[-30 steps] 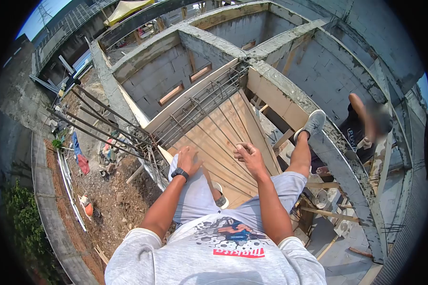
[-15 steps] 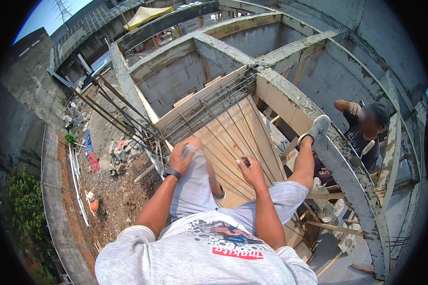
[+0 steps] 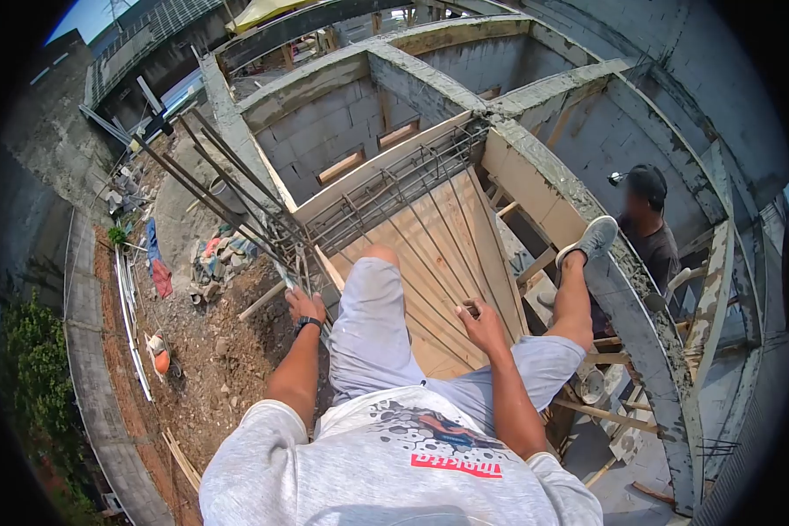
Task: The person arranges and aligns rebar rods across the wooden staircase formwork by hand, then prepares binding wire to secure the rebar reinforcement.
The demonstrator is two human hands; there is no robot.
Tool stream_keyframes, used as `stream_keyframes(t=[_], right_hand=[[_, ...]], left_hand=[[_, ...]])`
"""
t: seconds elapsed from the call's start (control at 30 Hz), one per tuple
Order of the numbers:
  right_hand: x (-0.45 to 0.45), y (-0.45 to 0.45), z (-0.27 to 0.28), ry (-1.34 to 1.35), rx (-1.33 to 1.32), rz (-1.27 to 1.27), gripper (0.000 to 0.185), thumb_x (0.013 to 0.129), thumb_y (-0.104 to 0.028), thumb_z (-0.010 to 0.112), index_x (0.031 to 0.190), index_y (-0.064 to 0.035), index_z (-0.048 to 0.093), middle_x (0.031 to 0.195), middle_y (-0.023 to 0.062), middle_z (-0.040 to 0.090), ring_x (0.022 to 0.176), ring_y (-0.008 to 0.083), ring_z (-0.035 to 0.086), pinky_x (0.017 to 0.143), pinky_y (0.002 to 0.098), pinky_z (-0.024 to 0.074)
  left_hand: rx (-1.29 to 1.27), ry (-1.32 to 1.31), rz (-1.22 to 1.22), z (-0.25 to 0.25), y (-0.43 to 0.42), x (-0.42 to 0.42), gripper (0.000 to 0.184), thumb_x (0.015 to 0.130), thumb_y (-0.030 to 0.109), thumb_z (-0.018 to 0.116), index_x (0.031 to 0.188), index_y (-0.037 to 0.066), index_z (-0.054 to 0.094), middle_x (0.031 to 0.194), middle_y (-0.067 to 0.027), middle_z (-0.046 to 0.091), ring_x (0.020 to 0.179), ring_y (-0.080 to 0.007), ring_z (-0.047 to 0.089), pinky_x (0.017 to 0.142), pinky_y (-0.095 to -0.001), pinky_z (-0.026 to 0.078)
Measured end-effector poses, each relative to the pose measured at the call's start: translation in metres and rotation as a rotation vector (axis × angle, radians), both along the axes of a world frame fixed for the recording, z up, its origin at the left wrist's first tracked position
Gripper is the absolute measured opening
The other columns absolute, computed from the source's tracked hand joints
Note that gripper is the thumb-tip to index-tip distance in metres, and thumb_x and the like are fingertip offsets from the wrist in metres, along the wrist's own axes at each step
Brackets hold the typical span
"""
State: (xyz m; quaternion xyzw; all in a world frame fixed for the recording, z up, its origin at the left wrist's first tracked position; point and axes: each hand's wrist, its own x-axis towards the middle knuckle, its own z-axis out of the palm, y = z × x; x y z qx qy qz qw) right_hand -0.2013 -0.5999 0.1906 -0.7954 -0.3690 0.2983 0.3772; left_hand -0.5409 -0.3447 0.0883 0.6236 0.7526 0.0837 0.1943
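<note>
My left hand (image 3: 307, 307) has moved off to the left of my bent knee and lies by the formwork's left edge, near the base of the upright rebar; its fingers are spread. My right hand (image 3: 482, 324) hovers over the plywood panel (image 3: 438, 254), fingers curled with thumb and fingertips close; what they hold, if anything, is too small to tell. Thin steel bars (image 3: 421, 219) fan across the plywood toward me. A rebar bundle (image 3: 386, 197) runs along the far board. My shoe (image 3: 594, 241) rests on the concrete beam at right.
Long rebars (image 3: 206, 188) jut up at the left. A co-worker (image 3: 650, 232) stands below, beyond the right beam (image 3: 618, 298). Rubble ground (image 3: 228, 359) lies far below at left, with an orange object (image 3: 161, 360). Wooden props (image 3: 605, 416) cross the opening at lower right.
My left hand has left my knee and moved left and down to the formwork's edge. My right hand has shifted slightly right. The co-worker has straightened and turned.
</note>
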Motion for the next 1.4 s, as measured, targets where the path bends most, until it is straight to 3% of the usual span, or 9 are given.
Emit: stream_keyframes(t=[0.27, 0.6, 0.73, 0.93, 1.0, 1.17, 1.27, 1.37, 1.4], right_hand=[[-0.047, -0.016, 0.043, 0.089, 0.063, -0.023, 0.045, 0.093, -0.032, 0.069, 0.119, 0.0048, 0.065, 0.094, 0.0191, 0.073, 0.088, 0.0251, 0.071, 0.079, 0.036, 0.0533], [-0.077, -0.057, 0.062, 0.082, 0.103, -0.071, 0.036, 0.094, -0.026, 0.069, 0.118, 0.0011, 0.067, 0.097, 0.013, 0.072, 0.087, 0.0177, 0.067, 0.08, 0.031, 0.053], [-0.079, -0.05, 0.045, 0.046, 0.049, -0.003, 0.039, 0.094, -0.027, 0.07, 0.119, 0.0017, 0.066, 0.098, 0.014, 0.073, 0.087, 0.0176, 0.069, 0.08, 0.0321, 0.0542], [-0.112, 0.02, 0.046, 0.299, 0.296, 0.066, 0.049, 0.095, -0.039, 0.068, 0.118, 0.0043, 0.066, 0.101, 0.0157, 0.073, 0.092, 0.0237, 0.07, 0.084, 0.035, 0.0541], [-0.12, 0.046, 0.051, 0.419, 0.509, 0.027, 0.051, 0.096, -0.041, 0.066, 0.118, 0.005, 0.065, 0.102, 0.0144, 0.073, 0.093, 0.0223, 0.07, 0.084, 0.0339, 0.054], [-0.094, 0.044, 0.069, 0.652, 0.376, 0.061, 0.042, 0.101, -0.036, 0.061, 0.112, 0.0041, 0.066, 0.096, 0.0102, 0.071, 0.09, 0.0183, 0.069, 0.078, 0.0316, 0.0549], [-0.071, 0.004, 0.042, 0.594, 0.489, -0.133, 0.027, 0.104, -0.029, 0.059, 0.101, -0.0016, 0.061, 0.082, 0.0091, 0.07, 0.074, 0.0169, 0.067, 0.07, 0.0312, 0.0561], [-0.027, -0.084, 0.015, 0.484, 0.347, -0.367, 0.029, 0.103, -0.028, 0.058, 0.096, 0.0002, 0.059, 0.069, 0.0114, 0.065, 0.06, 0.0244, 0.065, 0.06, 0.037, 0.0535], [-0.019, -0.114, 0.018, 0.073, 0.236, -0.375, 0.029, 0.099, -0.028, 0.061, 0.093, 0.0006, 0.06, 0.069, 0.0138, 0.064, 0.061, 0.0289, 0.063, 0.061, 0.041, 0.0523]], left_hand=[[-0.069, -0.046, 0.1, 0.015, 0.018, 0.003, 0.066, 0.088, 0.037, 0.072, 0.135, 0.001, 0.043, 0.151, -0.0187, 0.026, 0.123, -0.0486, 0.052, 0.096, -0.0578, 0.05], [0.49, -0.304, -0.087, -0.062, 0.014, -0.032, 0.053, 0.084, 0.024, 0.073, 0.121, -0.005, 0.049, 0.141, -0.025, 0.038, 0.128, -0.0424, 0.044, 0.107, -0.0504, 0.039], [0.481, -0.44, -0.112, 0.008, -0.024, -0.03, 0.034, 0.082, 0.017, 0.069, 0.107, 0.001, 0.053, 0.117, -0.0239, 0.057, 0.114, -0.0376, 0.057, 0.098, -0.0487, 0.045], [-0.03, -1.22, -0.237, 0.139, -0.098, 0.045, 0.031, 0.085, 0.013, 0.073, 0.107, 0.003, 0.053, 0.078, -0.004, 0.06, 0.073, -0.0167, 0.062, 0.066, -0.0327, 0.052], [-0.05, -1.172, -0.425, 0.148, -0.119, 0.07, 0.028, 0.088, 0.011, 0.072, 0.104, 0.007, 0.051, 0.087, -0.0023, 0.062, 0.062, -0.0049, 0.055, 0.05, -0.0208, 0.045], [-0.083, -1.175, -0.911, 0.127, -0.16, 0.107, 0.042, 0.086, 0.012, 0.075, 0.124, 0.003, 0.057, 0.104, -0.0088, 0.068, 0.091, -0.0161, 0.067, 0.077, -0.0317, 0.055], [0.136, -0.847, -1.427, 0.185, -0.119, 0.087, 0.042, 0.085, 0.019, 0.078, 0.119, 0.002, 0.062, 0.112, -0.0132, 0.069, 0.098, -0.0227, 0.068, 0.082, -0.0362, 0.054], [0.426, -0.855, -0.783, 0.228, -0.041, 0.037, 0.039, 0.086, 0.019, 0.078, 0.12, 0.004, 0.065, 0.113, -0.0119, 0.07, 0.102, -0.0232, 0.068, 0.085, -0.036, 0.054], [0.621, -0.877, -0.529, 0.244, -0.008, 0.019, 0.04, 0.086, 0.018, 0.078, 0.122, 0.005, 0.065, 0.113, -0.0118, 0.069, 0.102, -0.0235, 0.067, 0.088, -0.0361, 0.053]])
